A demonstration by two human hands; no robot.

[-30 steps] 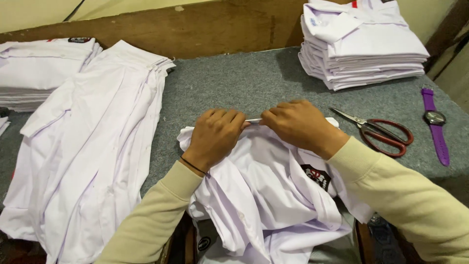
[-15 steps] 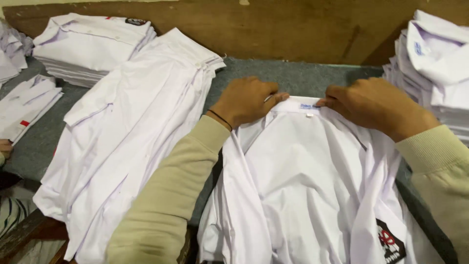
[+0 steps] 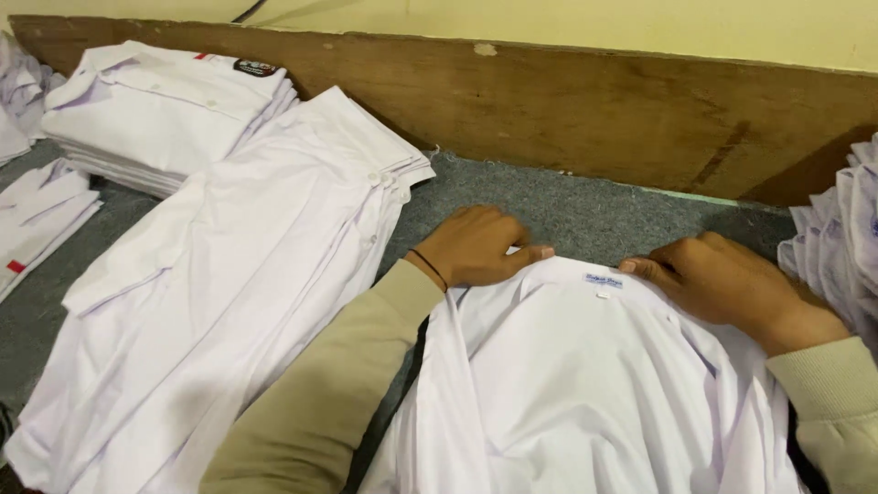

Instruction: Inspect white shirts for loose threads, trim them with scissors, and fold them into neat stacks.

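Observation:
A white shirt lies spread on the grey felt table in front of me, its collar with a small label pointing away. My left hand presses on the collar's left side, fingers curled over the cloth. My right hand grips the collar's right side with bent fingers. Both arms wear beige sleeves, and a thin dark band circles the left wrist.
A pile of unfolded white shirts stretches along the left. Behind it sits a stack of folded white shirts with a dark badge. More white cloth is at the right edge. A wooden board backs the table.
The shirt was bunched under both hands, then laid out flat with the collar away from me. My view has swung left, so the scissors and the watch are out of sight.

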